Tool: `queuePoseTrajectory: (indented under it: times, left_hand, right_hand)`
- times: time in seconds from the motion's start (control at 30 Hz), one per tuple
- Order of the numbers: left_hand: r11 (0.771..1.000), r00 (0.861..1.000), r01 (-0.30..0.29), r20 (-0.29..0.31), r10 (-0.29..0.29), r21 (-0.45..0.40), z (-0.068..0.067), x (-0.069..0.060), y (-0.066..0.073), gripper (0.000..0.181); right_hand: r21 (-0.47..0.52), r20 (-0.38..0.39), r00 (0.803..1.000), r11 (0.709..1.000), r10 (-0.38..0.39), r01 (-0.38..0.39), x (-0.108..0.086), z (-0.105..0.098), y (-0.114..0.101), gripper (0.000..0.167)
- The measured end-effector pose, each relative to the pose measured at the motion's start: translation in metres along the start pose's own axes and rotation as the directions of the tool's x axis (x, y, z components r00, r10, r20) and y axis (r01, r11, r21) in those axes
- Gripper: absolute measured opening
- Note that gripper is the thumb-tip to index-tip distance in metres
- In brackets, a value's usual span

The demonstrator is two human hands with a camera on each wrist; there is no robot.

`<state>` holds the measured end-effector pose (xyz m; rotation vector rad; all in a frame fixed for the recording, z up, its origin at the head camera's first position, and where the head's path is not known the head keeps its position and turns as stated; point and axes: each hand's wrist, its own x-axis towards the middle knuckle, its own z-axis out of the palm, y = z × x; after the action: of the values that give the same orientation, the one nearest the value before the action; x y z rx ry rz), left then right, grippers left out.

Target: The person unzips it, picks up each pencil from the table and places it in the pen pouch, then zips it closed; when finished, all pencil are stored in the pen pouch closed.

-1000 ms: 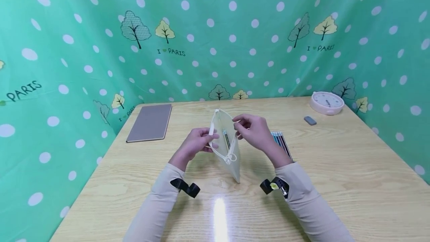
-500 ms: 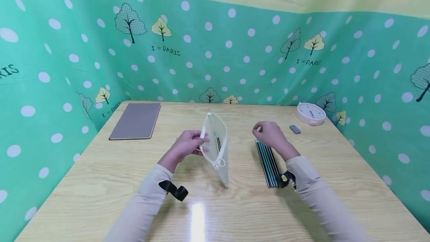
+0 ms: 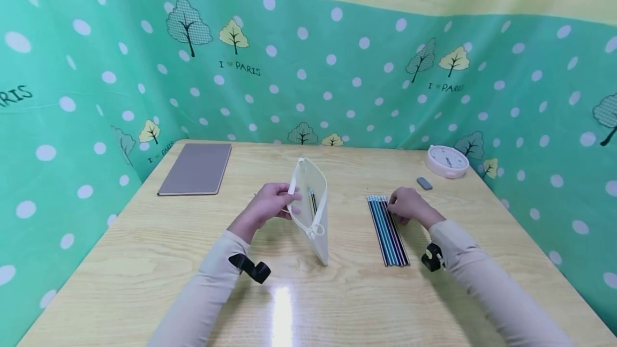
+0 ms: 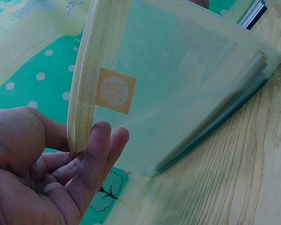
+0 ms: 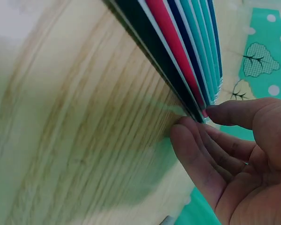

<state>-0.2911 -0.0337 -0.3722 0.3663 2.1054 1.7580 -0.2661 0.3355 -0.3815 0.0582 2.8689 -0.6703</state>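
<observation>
My left hand (image 3: 268, 203) grips the zipped edge of a cream mesh pencil case (image 3: 321, 242), thumb on one side and fingers on the other. The case stands tilted on the table with its mouth spread. Through the mesh in the left wrist view, dark pencils (image 4: 215, 119) lie along its bottom. To the right, a row of striped pencils (image 3: 385, 232) in blue, teal, red and dark colours lies side by side. My right hand (image 3: 409, 205) is at their far end. In the right wrist view, its thumb and fingers pinch the end of the outermost dark pencil (image 5: 164, 61).
A grey notebook (image 3: 196, 169) lies at the back left of the wooden table (image 3: 231, 283). Behind the right hand are a grey eraser (image 3: 424, 183) and a pink round clock (image 3: 447, 161). A green dotted curtain (image 3: 332, 79) hangs round the table's back and sides.
My right hand has left the mouth of the case, moved right and come down to the pencil row. The left hand keeps its hold on the case. The head view has shifted rightward.
</observation>
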Motion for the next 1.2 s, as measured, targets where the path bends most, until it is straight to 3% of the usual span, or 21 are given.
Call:
queuePoseTrajectory:
  times: [0.5, 0.7, 0.87, 1.0, 1.13, 1.2]
  left_hand:
    - [1.0, 1.0, -0.006, -0.003, 0.006, -0.002, -0.001, -0.003, 0.002, 0.038]
    - [1.0, 1.0, 0.001, -0.002, -0.001, 0.008, 0.0, -0.001, 0.001, 0.038]
    - [1.0, 1.0, -0.002, 0.002, 0.002, 0.014, 0.0, 0.0, 0.002, 0.039]
    - [1.0, 1.0, -0.012, 0.01, 0.012, 0.016, 0.0, 0.0, 0.001, 0.038]
    - [1.0, 1.0, -0.007, 0.005, 0.007, 0.017, 0.001, -0.001, 0.002, 0.037]
    - [1.0, 1.0, 0.001, 0.004, -0.001, 0.018, 0.002, -0.001, 0.002, 0.037]
  right_hand:
    - [0.058, 0.038, 0.999, 0.998, 0.034, -0.037, 0.003, -0.003, -0.005, 0.007]
    - [0.211, 0.07, 0.996, 0.976, 0.049, -0.062, -0.004, -0.011, 0.004, 0.017]
    - [0.439, 0.022, 0.998, 0.896, 0.061, -0.065, -0.014, -0.026, 0.001, 0.037]
    - [0.57, -0.032, 0.997, 0.821, 0.076, -0.044, -0.019, -0.031, -0.014, 0.041]
    - [0.666, -0.126, 0.992, 0.743, 0.019, 0.07, -0.022, -0.032, -0.038, 0.043]
    - [0.717, -0.185, 0.983, 0.683, -0.01, 0.142, -0.025, -0.032, -0.05, 0.043]
